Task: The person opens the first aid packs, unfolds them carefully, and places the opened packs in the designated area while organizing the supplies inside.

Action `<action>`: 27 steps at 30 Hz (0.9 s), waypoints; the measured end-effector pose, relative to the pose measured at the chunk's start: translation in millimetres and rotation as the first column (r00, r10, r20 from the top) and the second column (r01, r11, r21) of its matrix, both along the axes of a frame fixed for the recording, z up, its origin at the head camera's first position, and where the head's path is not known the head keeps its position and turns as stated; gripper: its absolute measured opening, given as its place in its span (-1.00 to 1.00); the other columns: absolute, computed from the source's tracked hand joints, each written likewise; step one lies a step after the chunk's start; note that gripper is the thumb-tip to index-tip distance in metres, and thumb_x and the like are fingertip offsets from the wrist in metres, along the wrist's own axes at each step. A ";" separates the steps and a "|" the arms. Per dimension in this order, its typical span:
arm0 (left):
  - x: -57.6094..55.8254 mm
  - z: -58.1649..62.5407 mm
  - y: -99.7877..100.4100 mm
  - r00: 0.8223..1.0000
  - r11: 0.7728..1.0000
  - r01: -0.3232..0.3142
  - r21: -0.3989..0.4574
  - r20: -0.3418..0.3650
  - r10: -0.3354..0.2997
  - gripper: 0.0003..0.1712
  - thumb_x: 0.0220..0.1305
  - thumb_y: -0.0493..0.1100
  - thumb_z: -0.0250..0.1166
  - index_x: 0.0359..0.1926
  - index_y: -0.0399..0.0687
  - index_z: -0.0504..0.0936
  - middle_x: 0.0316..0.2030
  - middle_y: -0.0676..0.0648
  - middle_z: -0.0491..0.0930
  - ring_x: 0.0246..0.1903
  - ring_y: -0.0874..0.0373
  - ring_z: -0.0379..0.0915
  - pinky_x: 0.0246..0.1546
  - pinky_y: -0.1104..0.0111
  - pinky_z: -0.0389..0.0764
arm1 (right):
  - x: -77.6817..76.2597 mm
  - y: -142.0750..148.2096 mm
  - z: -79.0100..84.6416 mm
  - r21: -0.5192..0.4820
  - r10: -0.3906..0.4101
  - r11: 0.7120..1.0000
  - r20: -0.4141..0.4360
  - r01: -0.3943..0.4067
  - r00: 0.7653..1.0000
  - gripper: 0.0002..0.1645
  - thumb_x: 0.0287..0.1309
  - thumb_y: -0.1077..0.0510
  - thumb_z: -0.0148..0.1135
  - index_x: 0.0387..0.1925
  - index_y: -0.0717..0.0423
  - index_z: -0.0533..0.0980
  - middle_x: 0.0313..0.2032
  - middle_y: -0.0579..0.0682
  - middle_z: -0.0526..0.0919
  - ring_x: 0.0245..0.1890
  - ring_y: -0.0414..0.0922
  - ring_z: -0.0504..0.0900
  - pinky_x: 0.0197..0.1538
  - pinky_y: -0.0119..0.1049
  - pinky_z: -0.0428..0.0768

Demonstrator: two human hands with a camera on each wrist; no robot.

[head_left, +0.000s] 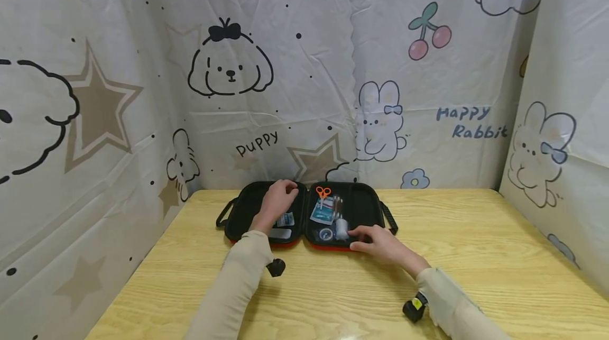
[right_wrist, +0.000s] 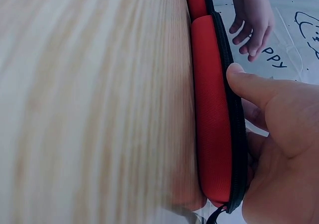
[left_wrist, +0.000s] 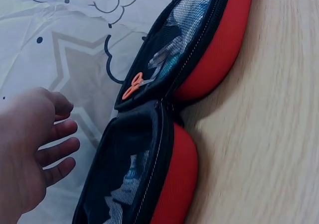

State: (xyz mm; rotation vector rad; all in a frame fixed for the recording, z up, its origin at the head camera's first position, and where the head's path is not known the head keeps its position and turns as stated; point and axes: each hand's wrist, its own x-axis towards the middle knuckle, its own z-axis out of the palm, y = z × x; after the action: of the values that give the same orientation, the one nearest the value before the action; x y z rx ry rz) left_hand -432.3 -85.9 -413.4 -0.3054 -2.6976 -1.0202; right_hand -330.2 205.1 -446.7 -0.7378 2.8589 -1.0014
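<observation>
A first-aid case [head_left: 365, 200], black inside and red outside, lies unfolded on the table. Over its left half hovers my left hand [head_left: 279, 201], fingers loosely bent and holding nothing. At the front right edge, my right hand [head_left: 380, 242] grips the rim, thumb on the zipper [right_wrist: 227, 59] and fingers inside, partly hidden. Close to those fingertips is a white roll [head_left: 341, 229]. Orange-handled scissors [head_left: 323, 192], a teal packet [head_left: 322, 213] and a small round item [head_left: 325, 234] sit in the right half. Mesh covers a small packet [head_left: 286, 219] and a pale flat item [head_left: 279, 233] on the left.
Black carry handles stick out from both ends of the case, the left handle [head_left: 224, 213] and the right handle [head_left: 390, 217]. The wooden table [head_left: 476, 255] reaches back to a printed cloth [head_left: 295, 65] hanging behind and at both sides.
</observation>
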 end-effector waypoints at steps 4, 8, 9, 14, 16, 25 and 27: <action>-1.9 2.0 9.8 1.000 1.000 -0.006 -0.017 -0.005 0.006 -0.71 0.43 -0.06 0.18 0.04 -0.05 0.66 -0.09 -0.08 0.59 -0.15 0.03 0.54 -0.08 0.12 0.56 | 0.0 -0.5 1.6 0.004 -0.004 1.000 -0.006 0.004 1.000 -0.53 0.30 -0.06 0.26 0.14 0.09 0.59 -0.42 -0.18 0.60 -0.50 -0.30 0.41 -0.39 -0.41 0.35; -3.1 0.0 21.2 1.000 0.999 0.006 -0.048 0.013 -0.005 -0.74 0.42 -0.06 0.19 0.02 -0.02 0.67 -0.12 -0.06 0.58 -0.18 0.05 0.53 -0.11 0.13 0.56 | 0.7 -0.5 2.6 0.004 -0.006 1.000 -0.011 0.006 1.000 -0.52 0.30 -0.07 0.26 0.13 0.09 0.59 -0.42 -0.18 0.60 -0.49 -0.30 0.42 -0.38 -0.41 0.35; -3.3 -1.4 24.1 1.000 0.998 0.007 -0.059 0.017 -0.006 -0.74 0.42 -0.06 0.20 0.01 -0.02 0.67 -0.12 -0.06 0.58 -0.18 0.06 0.53 -0.11 0.14 0.56 | 0.8 -0.5 2.3 0.003 -0.001 1.000 -0.013 0.001 1.000 -0.52 0.30 -0.07 0.26 0.14 0.09 0.59 -0.42 -0.18 0.61 -0.49 -0.30 0.41 -0.38 -0.40 0.35; -3.5 -10.5 38.0 1.000 0.992 -0.007 -0.124 0.007 0.008 -0.76 0.38 -0.06 0.25 -0.03 0.00 0.70 -0.16 -0.02 0.66 -0.22 0.08 0.59 -0.14 0.18 0.58 | 2.3 -0.5 -0.3 0.005 0.002 1.000 -0.015 -0.002 1.000 -0.52 0.29 -0.08 0.27 0.13 0.09 0.59 -0.43 -0.19 0.60 -0.50 -0.33 0.39 -0.39 -0.41 0.35; -3.7 -13.0 43.6 1.000 0.989 -0.013 -0.147 -0.008 0.012 -0.77 0.37 -0.06 0.27 -0.05 -0.01 0.72 -0.17 -0.03 0.69 -0.24 0.07 0.61 -0.16 0.17 0.59 | 2.6 -0.4 -1.2 0.007 -0.002 1.000 -0.017 0.002 1.000 -0.52 0.29 -0.07 0.27 0.13 0.10 0.60 -0.44 -0.18 0.59 -0.51 -0.33 0.38 -0.40 -0.41 0.34; -6.4 -22.6 62.7 0.999 0.961 -0.027 -0.274 -0.050 0.014 -0.78 0.33 -0.02 0.30 -0.17 0.00 0.79 -0.19 -0.04 0.70 -0.23 -0.01 0.53 -0.13 0.14 0.54 | 0.4 -0.4 -1.2 0.018 -0.015 1.000 -0.010 0.015 1.000 -0.55 0.30 -0.05 0.26 0.12 0.06 0.60 -0.43 -0.19 0.58 -0.51 -0.31 0.40 -0.40 -0.41 0.35; -5.8 -24.7 66.2 0.998 0.953 -0.044 -0.298 -0.049 0.031 -0.78 0.32 -0.01 0.31 -0.24 0.00 0.80 -0.20 -0.05 0.66 -0.22 -0.01 0.44 -0.12 0.13 0.47 | 0.3 -0.3 -0.4 0.015 -0.004 1.000 -0.009 0.004 1.000 -0.54 0.29 -0.07 0.27 0.12 0.07 0.60 -0.44 -0.18 0.58 -0.51 -0.31 0.39 -0.40 -0.41 0.35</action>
State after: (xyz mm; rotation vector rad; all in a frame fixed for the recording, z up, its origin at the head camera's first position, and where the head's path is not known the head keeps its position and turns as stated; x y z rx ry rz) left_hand -438.1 -19.8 -438.1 -0.3246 -2.8029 -0.5833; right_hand -329.9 204.7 -447.1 -0.7375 2.8733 -0.9782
